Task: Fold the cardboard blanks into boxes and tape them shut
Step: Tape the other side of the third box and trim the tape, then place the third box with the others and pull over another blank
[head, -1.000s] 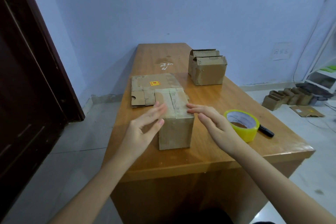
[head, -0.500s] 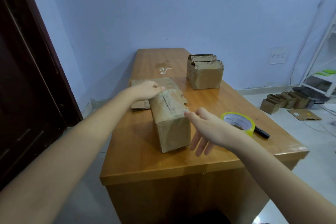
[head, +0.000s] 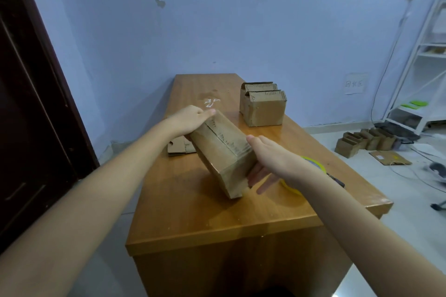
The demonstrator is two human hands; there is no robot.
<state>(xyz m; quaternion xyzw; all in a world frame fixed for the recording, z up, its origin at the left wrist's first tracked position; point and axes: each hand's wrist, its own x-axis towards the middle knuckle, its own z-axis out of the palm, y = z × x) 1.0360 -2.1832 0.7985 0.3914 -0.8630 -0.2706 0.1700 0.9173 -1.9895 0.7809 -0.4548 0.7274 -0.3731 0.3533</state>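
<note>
A closed cardboard box (head: pixel 222 152) with tape along its top seam is tilted over the wooden table (head: pixel 217 222), its far end raised. My left hand (head: pixel 188 119) grips that far end, fingers curled over it. My right hand (head: pixel 272 159) rests against the box's near right side, thumb on the top edge and straight fingers spread down the side. Part of a flat cardboard blank (head: pixel 178 147) lies on the table behind the box. My right hand largely hides a yellow tape roll (head: pixel 288 185).
Two folded boxes (head: pixel 263 108) stand at the table's back right. A black marker (head: pixel 336 179) lies beside the tape roll. Several small boxes (head: pixel 366 140) and a flat blank sit on the floor at right, near a white shelf (head: pixel 422 55). A dark door (head: pixel 29 103) is at left.
My left hand reached over to the box's far end and took hold of it. The box turned and tipped up off the table, and my right hand moved onto its right side.
</note>
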